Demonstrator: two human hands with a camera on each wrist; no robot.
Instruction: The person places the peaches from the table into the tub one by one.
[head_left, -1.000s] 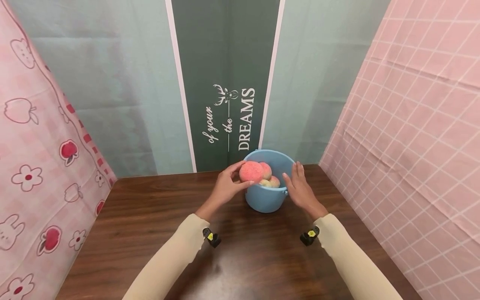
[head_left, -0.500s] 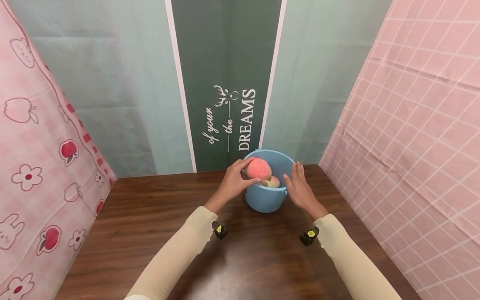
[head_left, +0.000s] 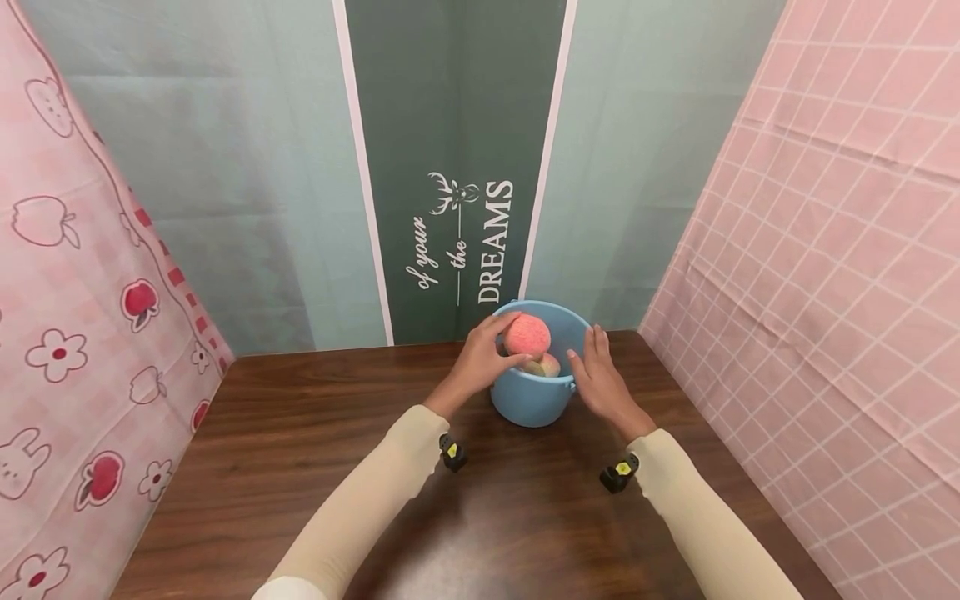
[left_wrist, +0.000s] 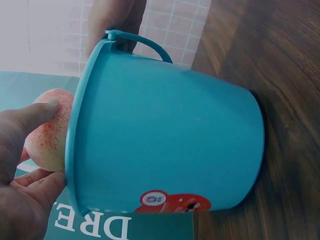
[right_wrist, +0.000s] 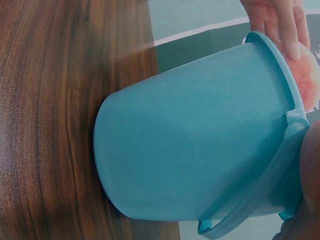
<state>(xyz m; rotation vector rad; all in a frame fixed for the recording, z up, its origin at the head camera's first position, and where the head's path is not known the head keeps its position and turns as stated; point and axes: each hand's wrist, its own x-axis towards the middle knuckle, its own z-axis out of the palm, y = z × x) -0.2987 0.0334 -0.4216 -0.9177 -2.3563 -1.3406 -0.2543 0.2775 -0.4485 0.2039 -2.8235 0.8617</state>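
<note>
My left hand [head_left: 483, 360] holds a pink-and-cream peach [head_left: 527, 335] between thumb and fingers at the mouth of a blue bucket [head_left: 531, 403]. In the left wrist view the peach [left_wrist: 50, 135] shows just past the bucket's rim, thumb on one side and fingertips on the other. Another peach [head_left: 550, 365] lies inside, partly hidden by the near wall. My right hand [head_left: 606, 377] rests at the bucket's right rim with its fingers straight. The bucket stands upright; its handle [right_wrist: 255, 195] hangs down on the right side.
The bucket is near the back edge of a dark wood table [head_left: 337, 433]. A green cloth with white lettering [head_left: 495, 242] hangs behind. Pink patterned cloth [head_left: 97, 333] borders the left, and pink checked cloth [head_left: 817, 250] the right.
My left hand has moved right with the peach, from over the bucket's left rim to inside its mouth. The right hand and bucket have stayed in place.
</note>
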